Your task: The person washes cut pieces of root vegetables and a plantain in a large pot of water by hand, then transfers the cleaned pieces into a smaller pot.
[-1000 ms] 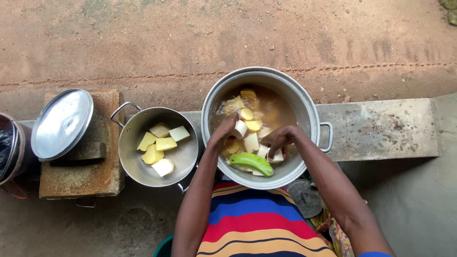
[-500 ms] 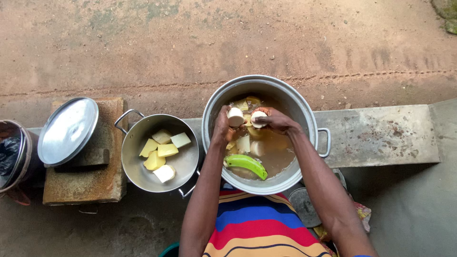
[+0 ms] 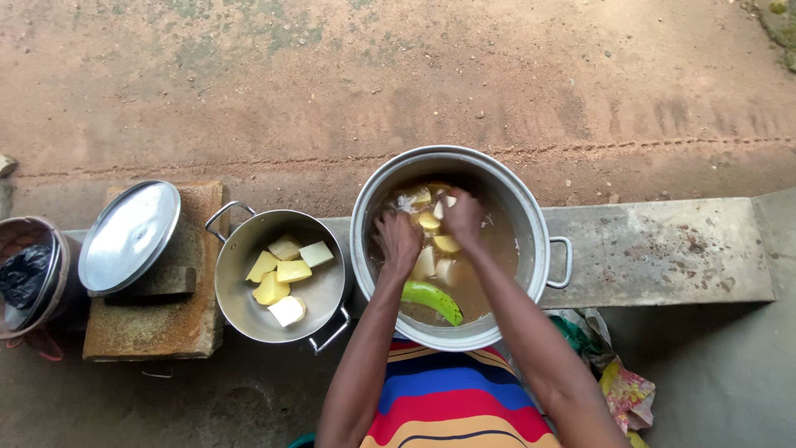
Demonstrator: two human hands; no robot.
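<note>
A large metal pot (image 3: 535, 217) holds brownish water with several white and yellow tuber pieces (image 3: 445, 243) and one green plantain (image 3: 433, 299) near its front wall. Both my hands are inside it, backs up. My left hand (image 3: 398, 241) is curled over the pieces at the left of the pot. My right hand (image 3: 463, 217) is further back, its fingers bent down beside a white piece (image 3: 447, 202). Whatever lies under either palm is hidden.
Left of the large pot stands a smaller metal pot (image 3: 249, 319) with several cut yellow and white pieces (image 3: 282, 272). A metal lid (image 3: 128, 236) rests on a stone block (image 3: 162, 328). A dark bucket (image 3: 29, 278) is far left, a concrete ledge (image 3: 663, 249) right, and cloth (image 3: 622, 386) lies below it.
Half a second ago both hands were raised over the pot, each holding a white round piece. They have since dropped back down among the pieces in the water. The camera has shifted slightly.
</note>
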